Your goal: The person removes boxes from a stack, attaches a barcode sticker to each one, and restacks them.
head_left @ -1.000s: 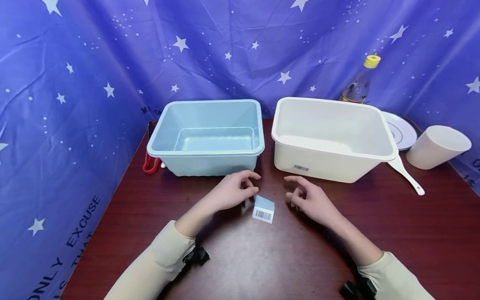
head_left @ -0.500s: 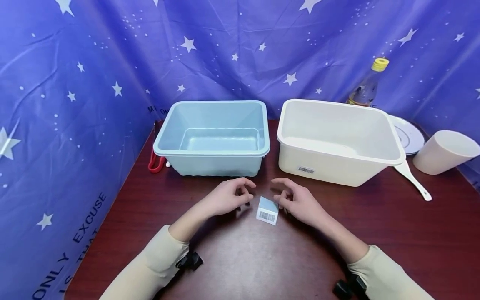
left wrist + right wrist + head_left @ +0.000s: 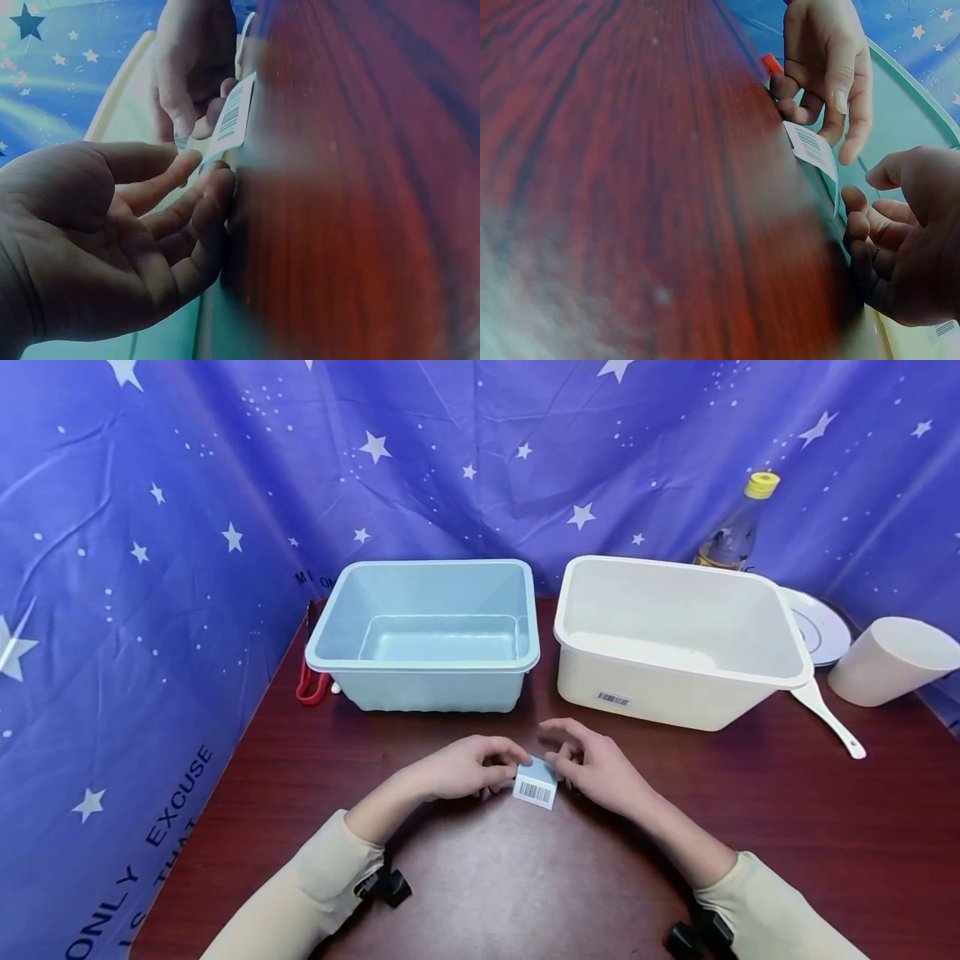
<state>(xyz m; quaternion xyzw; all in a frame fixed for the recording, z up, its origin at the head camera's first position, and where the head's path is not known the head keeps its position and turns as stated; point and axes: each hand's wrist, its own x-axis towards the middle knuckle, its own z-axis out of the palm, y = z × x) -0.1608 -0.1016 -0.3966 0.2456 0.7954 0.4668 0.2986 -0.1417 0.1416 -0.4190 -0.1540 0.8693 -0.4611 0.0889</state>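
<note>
Because the barcoded card is small, a light touch probably suits it as it sits on the counter between the left hand, which touches its edge, pinching or not I cannot tell, and the right hand, loosely curved beside it, gripping nothing.

Between left hand and right hand, a card is coloured pale blue and white, striped by a black barcode. Beyond are seen a light-blue bin and an off-white bin; beneath, a reddish-brown grained table; behind, a blue curtain starred in white.
</note>
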